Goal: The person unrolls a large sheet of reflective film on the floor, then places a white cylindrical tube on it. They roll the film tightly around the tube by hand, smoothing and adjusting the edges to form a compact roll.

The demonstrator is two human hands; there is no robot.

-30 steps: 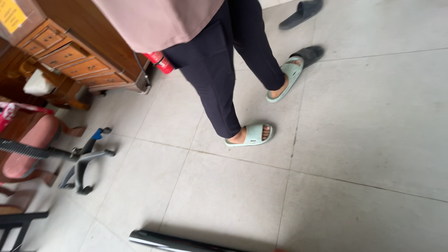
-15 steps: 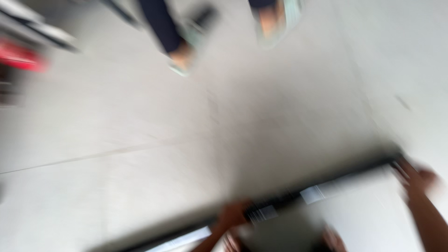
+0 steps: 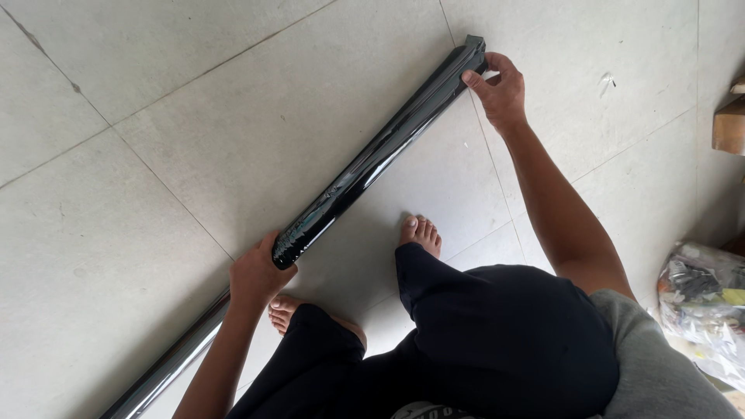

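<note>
On the pale tiled floor a long dark glossy roll lay flat — long axis diagonal, from lower left up to upper right. Left hand gripped it partway along; right hand pinched its far end. Hands sat well apart. Bare tile lay open beyond the roll — a cardboard box and a plastic bag crowded the right edge.

Long glossy black film roll, wrapped tight and shiny. Lying diagonally across pale floor tiles, far end squared off
</note>
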